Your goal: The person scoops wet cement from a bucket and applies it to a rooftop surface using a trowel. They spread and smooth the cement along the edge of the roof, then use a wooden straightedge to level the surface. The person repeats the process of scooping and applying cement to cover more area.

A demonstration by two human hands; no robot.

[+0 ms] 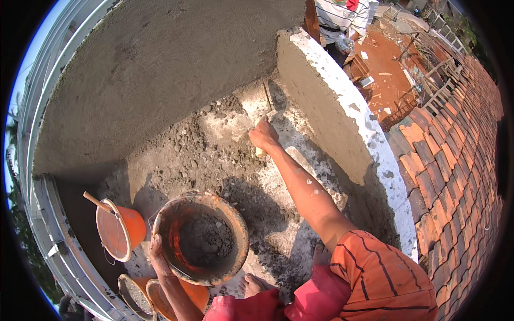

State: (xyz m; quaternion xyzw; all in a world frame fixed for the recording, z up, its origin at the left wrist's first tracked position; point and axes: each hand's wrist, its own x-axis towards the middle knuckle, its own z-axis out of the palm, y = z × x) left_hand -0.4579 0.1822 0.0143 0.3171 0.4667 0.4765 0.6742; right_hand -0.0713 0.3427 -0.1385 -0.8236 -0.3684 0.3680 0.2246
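Observation:
My left hand (158, 257) grips the rim of an orange bucket (240, 227), crusted with mortar and tipped so its mouth faces me. Grey, crumbly mortar (208, 241) lies in its bottom. Stretched out ahead, my right hand (264, 134) is closed round the pale handle of a trowel (261, 152). The trowel's thin blade shows nearly edge-on beyond my fist, close to the floor by the wall corner. Loose mortar lumps and pebbles (187, 152) lie on the rough floor left of that hand.
A grey plastered wall (160, 64) rises ahead; a low white-topped wall (369, 128) runs along the right, with roof tiles (450, 176) beyond. At left stands an orange bucket (134, 230) with a stick across it; more buckets (136, 299) are below. Another person (342, 21) is past the wall.

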